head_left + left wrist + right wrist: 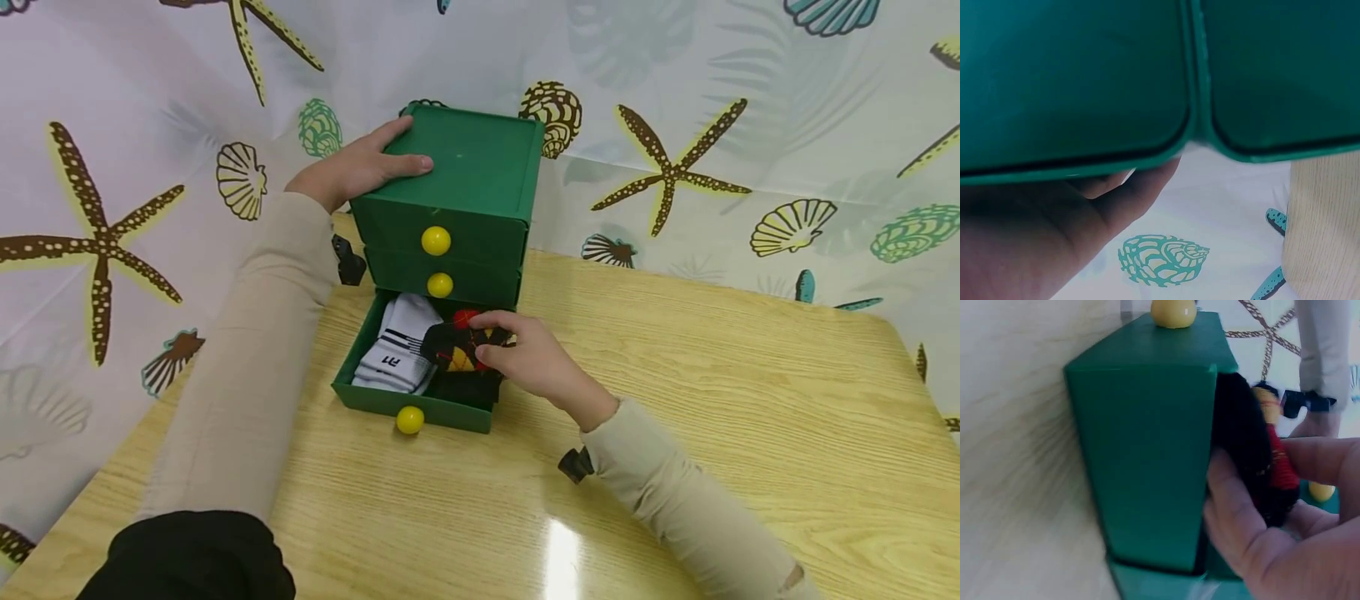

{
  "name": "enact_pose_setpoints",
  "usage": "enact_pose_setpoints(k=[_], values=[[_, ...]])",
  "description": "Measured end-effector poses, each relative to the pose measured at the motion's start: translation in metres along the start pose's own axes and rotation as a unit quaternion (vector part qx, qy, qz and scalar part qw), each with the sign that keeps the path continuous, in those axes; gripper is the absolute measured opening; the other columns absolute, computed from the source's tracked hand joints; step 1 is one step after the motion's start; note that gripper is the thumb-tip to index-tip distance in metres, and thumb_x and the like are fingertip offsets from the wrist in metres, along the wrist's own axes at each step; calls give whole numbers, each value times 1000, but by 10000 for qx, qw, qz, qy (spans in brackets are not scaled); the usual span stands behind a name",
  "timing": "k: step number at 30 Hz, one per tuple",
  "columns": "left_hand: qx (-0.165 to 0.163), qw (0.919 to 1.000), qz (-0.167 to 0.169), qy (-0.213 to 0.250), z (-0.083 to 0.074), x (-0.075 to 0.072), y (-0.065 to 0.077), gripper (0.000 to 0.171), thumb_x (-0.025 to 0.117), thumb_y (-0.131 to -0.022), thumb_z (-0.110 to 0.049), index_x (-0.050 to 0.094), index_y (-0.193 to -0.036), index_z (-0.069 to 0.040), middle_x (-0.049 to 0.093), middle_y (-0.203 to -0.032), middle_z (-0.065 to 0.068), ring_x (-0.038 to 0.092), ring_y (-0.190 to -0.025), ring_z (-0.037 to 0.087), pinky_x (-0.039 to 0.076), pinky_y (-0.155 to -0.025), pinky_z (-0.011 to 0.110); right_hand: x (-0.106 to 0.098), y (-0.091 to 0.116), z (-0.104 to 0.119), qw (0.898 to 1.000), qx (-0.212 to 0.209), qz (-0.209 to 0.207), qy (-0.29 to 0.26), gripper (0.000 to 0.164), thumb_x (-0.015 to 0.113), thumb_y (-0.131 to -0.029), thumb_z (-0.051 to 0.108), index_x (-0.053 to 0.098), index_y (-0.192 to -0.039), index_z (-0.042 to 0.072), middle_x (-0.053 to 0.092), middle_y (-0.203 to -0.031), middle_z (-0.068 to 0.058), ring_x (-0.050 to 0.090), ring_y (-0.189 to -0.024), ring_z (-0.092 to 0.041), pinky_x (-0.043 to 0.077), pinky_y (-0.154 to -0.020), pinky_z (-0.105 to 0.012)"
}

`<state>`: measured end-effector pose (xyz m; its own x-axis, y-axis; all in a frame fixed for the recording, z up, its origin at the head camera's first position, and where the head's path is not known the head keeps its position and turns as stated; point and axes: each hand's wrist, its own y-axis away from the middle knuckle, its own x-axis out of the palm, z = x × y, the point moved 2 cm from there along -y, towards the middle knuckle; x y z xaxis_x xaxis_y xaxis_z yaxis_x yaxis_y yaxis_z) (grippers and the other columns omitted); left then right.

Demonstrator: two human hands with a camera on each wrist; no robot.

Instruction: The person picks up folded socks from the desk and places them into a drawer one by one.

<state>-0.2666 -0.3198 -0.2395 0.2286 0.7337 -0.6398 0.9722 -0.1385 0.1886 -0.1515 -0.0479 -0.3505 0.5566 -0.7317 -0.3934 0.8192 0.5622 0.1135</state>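
A green drawer box (468, 158) with yellow knobs stands on the table, its bottom drawer (450, 413) pulled out. Folded white socks (393, 358) with black stripes fill the drawer's left side. On the right side, my right hand (536, 358) grips a folded black, red and yellow patterned sock (455, 347); in the right wrist view, the fingers reach between the sock and the drawer's side wall (1144, 462). Black fabric (463, 388) lies in front of it. My left hand (367, 167) rests on the box's top left edge, thumb and fingers extended; the box hides some fingers.
The two upper drawers, with yellow knobs (436, 241), are closed. A cloth (480, 50) printed with shells and starfish hangs behind the wooden table (712, 375). Black devices (576, 464) are strapped at both wrists.
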Motion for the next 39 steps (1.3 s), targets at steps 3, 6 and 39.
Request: enact_pose_setpoints(k=[3, 6, 39], values=[[14, 10000, -3, 6, -1, 0, 0, 90, 54, -98, -59, -7, -162, -39, -8, -169, 2, 3, -153, 33, 13, -119, 57, 10, -8, 8, 9968, 14, -29, 792, 36, 64, -99, 11, 63, -136, 9, 60, -131, -11, 58, -92, -24, 47, -68, -28], [17, 10000, 5, 2, -2, 0, 0, 91, 54, -98, -59, -7, -162, -39, -8, -169, 2, 2, -153, 33, 13, -119, 56, 18, -15, 13, 9929, 72, 31, 1187, 34, 61, -100, 9, 63, -134, 7, 60, -132, -11, 57, -84, -21, 46, -65, -26], [-31, 9999, -60, 76, 0, 0, 3, 91, 55, -97, -61, -5, -162, -40, -8, -169, 0, 2, -153, 31, 13, -119, 55, 56, -13, 20, 8725, -1106, 206, 4754, 16, 61, -102, 19, 75, -104, 11, 64, -88, -3, 56, -74, -15, 51, -60, -27]])
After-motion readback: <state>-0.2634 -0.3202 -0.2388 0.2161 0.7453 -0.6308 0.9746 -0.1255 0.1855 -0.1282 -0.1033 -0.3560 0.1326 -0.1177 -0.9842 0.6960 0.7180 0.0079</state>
